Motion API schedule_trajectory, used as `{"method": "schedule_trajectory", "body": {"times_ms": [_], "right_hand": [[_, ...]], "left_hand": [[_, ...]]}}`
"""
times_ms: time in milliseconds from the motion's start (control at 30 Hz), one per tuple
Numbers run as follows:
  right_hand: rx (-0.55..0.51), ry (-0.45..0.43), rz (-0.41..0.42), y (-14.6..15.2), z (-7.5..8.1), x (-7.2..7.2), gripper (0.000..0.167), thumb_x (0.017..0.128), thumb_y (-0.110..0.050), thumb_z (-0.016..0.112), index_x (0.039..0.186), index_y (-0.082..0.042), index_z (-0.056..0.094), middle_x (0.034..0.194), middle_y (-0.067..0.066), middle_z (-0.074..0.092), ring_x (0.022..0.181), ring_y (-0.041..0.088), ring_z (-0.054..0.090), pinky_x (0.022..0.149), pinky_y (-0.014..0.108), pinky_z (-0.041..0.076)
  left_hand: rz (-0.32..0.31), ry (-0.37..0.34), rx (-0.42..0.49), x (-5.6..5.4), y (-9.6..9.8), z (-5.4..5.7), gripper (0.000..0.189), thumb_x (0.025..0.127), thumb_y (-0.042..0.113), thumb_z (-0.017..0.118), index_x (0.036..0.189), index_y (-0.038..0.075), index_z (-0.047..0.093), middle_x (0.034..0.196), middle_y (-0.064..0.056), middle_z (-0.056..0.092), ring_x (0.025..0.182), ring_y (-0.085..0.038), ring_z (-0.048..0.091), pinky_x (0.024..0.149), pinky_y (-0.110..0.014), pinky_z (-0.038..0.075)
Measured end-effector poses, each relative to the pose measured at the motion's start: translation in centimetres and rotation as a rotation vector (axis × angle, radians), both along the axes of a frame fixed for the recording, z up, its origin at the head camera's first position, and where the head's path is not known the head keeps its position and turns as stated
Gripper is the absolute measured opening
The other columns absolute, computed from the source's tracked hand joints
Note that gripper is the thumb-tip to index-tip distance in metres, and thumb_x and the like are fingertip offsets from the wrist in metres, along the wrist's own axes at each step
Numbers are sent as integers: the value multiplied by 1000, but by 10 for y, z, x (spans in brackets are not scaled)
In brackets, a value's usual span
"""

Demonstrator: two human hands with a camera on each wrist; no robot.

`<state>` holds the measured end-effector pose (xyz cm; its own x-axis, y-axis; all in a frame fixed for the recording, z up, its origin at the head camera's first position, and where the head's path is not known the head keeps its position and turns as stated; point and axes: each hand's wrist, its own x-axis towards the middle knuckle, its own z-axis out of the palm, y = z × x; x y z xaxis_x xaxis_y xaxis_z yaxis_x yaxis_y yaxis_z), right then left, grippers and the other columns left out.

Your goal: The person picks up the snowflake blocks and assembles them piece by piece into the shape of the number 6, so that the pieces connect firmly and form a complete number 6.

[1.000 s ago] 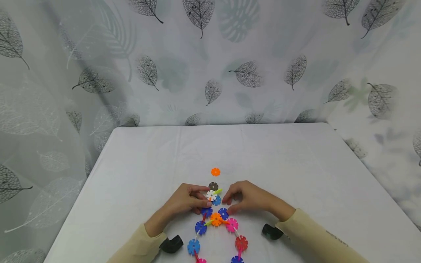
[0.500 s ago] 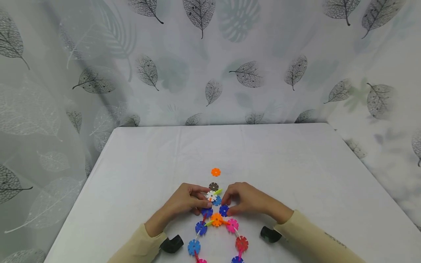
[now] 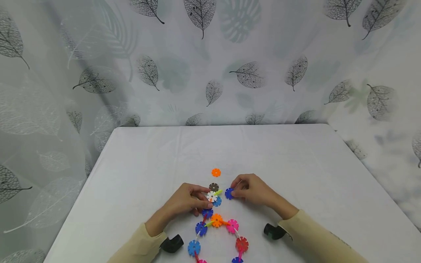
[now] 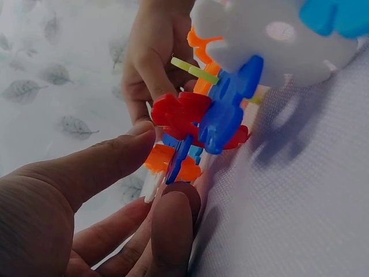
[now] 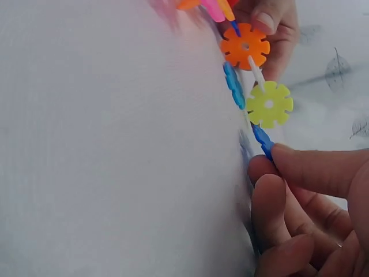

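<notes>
Notched plastic snowflake discs in several colours are slotted together into a chain, with a lower loop near the table's front. My left hand grips the chain beside a white disc, thumb below and index finger above. In the left wrist view its thumb and fingers close around an orange disc. Between thumb and fingertips, my right hand pinches a dark blue disc, just right of a lime disc and a light blue disc. The right wrist view shows this blue disc edge-on, close beside the lime disc.
Beyond the hands, a brown-grey disc and an orange disc lie on the white table. Pink and red discs form the loop's right side. A leaf-patterned curtain hangs behind.
My right hand has taken the dark blue disc from beside the orange disc in the loop and carried it away from me, up beside the lime disc. The left hand has stayed in place.
</notes>
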<state>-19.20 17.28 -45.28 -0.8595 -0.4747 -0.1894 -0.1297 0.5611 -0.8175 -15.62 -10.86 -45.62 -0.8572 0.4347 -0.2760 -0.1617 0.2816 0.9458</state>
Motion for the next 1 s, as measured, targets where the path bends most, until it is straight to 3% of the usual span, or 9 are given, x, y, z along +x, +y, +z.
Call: {"method": "schedule_trajectory", "body": {"times_ms": [300, 1000], "right_hand": [[-90, -94, -67, 0, -2, -5, 20, 94, -19, 74, 111, -9, 70, 82, 4, 72, 61, 21, 65, 46, 23, 35], [-157, -147, -34, -6, -2, -7, 23, 95, -20, 73, 114, -7, 71, 85, 8, 74, 60, 21, 67, 42, 21, 33]], "left_hand": [[-5, -8, -5, -1, 0, 0, 52, 83, 21, 86, 128, 2, 69, 88, -6, 72, 59, -17, 63, 53, -32, 57], [5, 9, -30, -2, 1, -3, 50, 84, 25, 85, 125, 0, 70, 86, -4, 74, 58, -17, 65, 50, -29, 55]]}}
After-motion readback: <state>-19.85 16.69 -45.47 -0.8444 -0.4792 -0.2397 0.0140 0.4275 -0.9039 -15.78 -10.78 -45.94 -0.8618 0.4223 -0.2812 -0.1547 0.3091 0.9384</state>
